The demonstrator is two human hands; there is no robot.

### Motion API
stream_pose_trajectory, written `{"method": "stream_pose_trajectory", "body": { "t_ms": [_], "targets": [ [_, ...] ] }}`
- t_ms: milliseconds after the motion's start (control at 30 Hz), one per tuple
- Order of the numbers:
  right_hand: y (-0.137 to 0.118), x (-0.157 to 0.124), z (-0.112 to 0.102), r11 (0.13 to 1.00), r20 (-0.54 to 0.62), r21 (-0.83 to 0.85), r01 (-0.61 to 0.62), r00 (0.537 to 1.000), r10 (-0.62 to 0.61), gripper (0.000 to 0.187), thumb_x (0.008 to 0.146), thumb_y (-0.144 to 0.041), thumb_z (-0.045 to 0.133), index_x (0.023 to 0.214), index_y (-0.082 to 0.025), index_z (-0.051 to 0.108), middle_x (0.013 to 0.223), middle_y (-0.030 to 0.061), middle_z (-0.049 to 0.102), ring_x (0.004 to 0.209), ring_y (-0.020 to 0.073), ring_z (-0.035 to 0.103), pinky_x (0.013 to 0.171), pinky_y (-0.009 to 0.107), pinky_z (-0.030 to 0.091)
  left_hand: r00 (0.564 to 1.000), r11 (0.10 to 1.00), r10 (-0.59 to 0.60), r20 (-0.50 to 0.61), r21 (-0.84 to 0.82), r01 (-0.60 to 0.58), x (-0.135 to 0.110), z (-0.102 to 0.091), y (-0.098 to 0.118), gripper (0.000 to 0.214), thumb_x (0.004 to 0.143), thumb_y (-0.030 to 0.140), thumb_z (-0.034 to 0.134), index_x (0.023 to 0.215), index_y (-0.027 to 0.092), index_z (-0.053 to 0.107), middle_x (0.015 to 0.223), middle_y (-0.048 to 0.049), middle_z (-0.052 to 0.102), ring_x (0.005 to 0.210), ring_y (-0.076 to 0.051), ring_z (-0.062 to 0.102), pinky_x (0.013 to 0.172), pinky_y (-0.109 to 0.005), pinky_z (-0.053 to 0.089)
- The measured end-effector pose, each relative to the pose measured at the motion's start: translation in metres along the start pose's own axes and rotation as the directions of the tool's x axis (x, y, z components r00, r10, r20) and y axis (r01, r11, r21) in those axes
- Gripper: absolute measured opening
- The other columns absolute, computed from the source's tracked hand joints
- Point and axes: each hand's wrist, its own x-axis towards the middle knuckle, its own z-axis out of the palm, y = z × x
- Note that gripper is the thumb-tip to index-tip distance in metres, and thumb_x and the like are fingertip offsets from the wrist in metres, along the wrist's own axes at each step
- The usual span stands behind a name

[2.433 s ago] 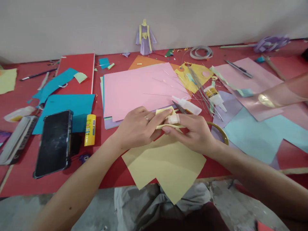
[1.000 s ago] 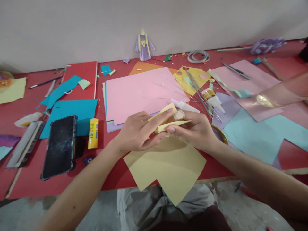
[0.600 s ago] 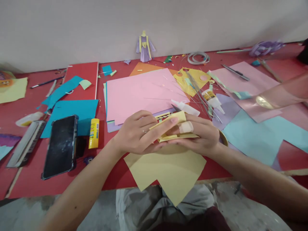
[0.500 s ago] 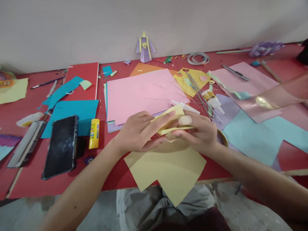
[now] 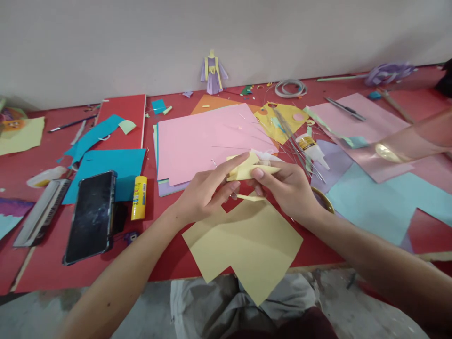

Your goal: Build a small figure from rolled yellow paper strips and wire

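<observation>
Both my hands hold a small folded piece of pale yellow paper (image 5: 247, 170) just above the red table (image 5: 42, 263). My left hand (image 5: 205, 190) pinches its left end, fingers closed on it. My right hand (image 5: 287, 188) grips its right end between thumb and fingers. Below them lies a larger pale yellow sheet (image 5: 247, 245) that overhangs the table's front edge. A stack topped by a pink sheet (image 5: 208, 139) lies just beyond my hands.
A black phone (image 5: 90, 216) and a yellow glue stick (image 5: 139, 197) lie at the left on blue paper (image 5: 106, 165). A glue bottle (image 5: 312, 147) and thin wires (image 5: 293, 136) lie at the right. A paper doll (image 5: 213, 73) stands against the wall. Another person's arm (image 5: 413, 141) reaches in from the right.
My hands have turned and lifted the small yellow piece, its fold now pointing up toward the pink stack. The camera has tilted slightly, so the table sits lower in view.
</observation>
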Motion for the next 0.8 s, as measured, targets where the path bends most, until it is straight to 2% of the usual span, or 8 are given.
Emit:
{"method": "stream_pose_trajectory", "body": {
  "t_ms": [100, 233, 333, 433, 600, 667, 800],
  "targets": [
    [0.006, 0.001, -0.001, 0.997, -0.015, 0.079, -0.026, 1.0, 0.027, 0.04, 0.082, -0.051, 0.069, 0.059, -0.019, 0.06, 0.051, -0.002, 0.055, 0.045, 0.008, 0.047, 0.043, 0.023, 0.035, 0.998, 0.988, -0.069, -0.014, -0.137, 0.066, 0.0, 0.002, 0.001, 0.051, 0.098, 0.029, 0.048, 0.147, 0.031, 0.035, 0.072, 0.003, 0.062, 0.057, -0.009, 0.058, 0.059, -0.021, 0.05],
    [0.015, 0.003, -0.001, 0.98, -0.06, 0.191, -0.057, 0.996, 0.07, 0.039, 0.082, -0.052, 0.068, 0.06, -0.02, 0.062, 0.055, -0.0003, 0.059, 0.046, 0.0095, 0.049, 0.044, 0.026, 0.037, 0.992, 0.937, -0.124, -0.021, -0.331, 0.11, 0.001, 0.001, 0.003, 0.049, 0.099, 0.03, 0.045, 0.147, 0.03, 0.035, 0.068, 0.0023, 0.06, 0.057, -0.01, 0.059, 0.057, -0.022, 0.051],
    [0.017, 0.006, -0.003, 0.947, -0.13, 0.318, -0.049, 0.987, 0.095, 0.044, 0.08, -0.054, 0.069, 0.053, -0.021, 0.056, 0.051, -0.0011, 0.053, 0.044, 0.0098, 0.046, 0.04, 0.026, 0.033, 0.99, 0.908, -0.143, -0.015, -0.4, 0.125, 0.002, -0.002, 0.004, 0.05, 0.099, 0.027, 0.045, 0.147, 0.028, 0.035, 0.065, 0.0025, 0.056, 0.053, -0.01, 0.055, 0.052, -0.021, 0.05],
    [0.017, 0.009, -0.005, 0.926, -0.169, 0.378, -0.02, 0.982, 0.09, 0.048, 0.081, -0.057, 0.066, 0.052, -0.023, 0.053, 0.048, -0.0012, 0.048, 0.041, 0.0099, 0.044, 0.038, 0.027, 0.031, 0.99, 0.91, -0.141, 0.024, -0.39, 0.139, 0.001, -0.004, 0.001, 0.056, 0.096, 0.016, 0.044, 0.149, 0.028, 0.031, 0.061, 0.0041, 0.052, 0.052, -0.01, 0.053, 0.051, -0.02, 0.048],
    [0.019, 0.01, -0.006, 0.93, -0.081, 0.354, -0.102, 0.987, 0.139, 0.048, 0.083, -0.062, 0.061, 0.056, -0.023, 0.056, 0.049, 0.0006, 0.052, 0.041, 0.0113, 0.047, 0.041, 0.031, 0.036, 0.993, 0.945, -0.079, 0.083, -0.311, 0.101, -0.001, -0.003, -0.001, 0.069, 0.085, 0.003, 0.041, 0.149, 0.029, 0.032, 0.057, 0.0057, 0.042, 0.048, -0.01, 0.042, 0.048, -0.022, 0.042],
    [0.019, 0.011, -0.007, 0.93, -0.084, 0.35, -0.109, 0.986, 0.147, 0.047, 0.084, -0.06, 0.06, 0.057, -0.023, 0.058, 0.049, 0.0006, 0.051, 0.042, 0.0115, 0.047, 0.042, 0.03, 0.036, 0.996, 0.95, -0.066, 0.058, -0.302, 0.081, -0.002, -0.003, 0.0, 0.067, 0.085, 0.004, 0.039, 0.147, 0.029, 0.035, 0.059, 0.0044, 0.045, 0.047, -0.01, 0.04, 0.045, -0.022, 0.037],
    [0.018, 0.013, -0.008, 0.93, -0.193, 0.368, -0.018, 0.977, 0.095, 0.045, 0.089, -0.053, 0.059, 0.057, -0.022, 0.061, 0.053, 0.0008, 0.053, 0.045, 0.0106, 0.046, 0.044, 0.029, 0.036, 0.999, 0.978, 0.04, -0.012, -0.204, -0.041, -0.002, -0.008, 0.003, 0.065, 0.086, 0.008, 0.038, 0.147, 0.027, 0.032, 0.059, 0.0043, 0.045, 0.045, -0.011, 0.038, 0.044, -0.023, 0.032]
  ]
}}
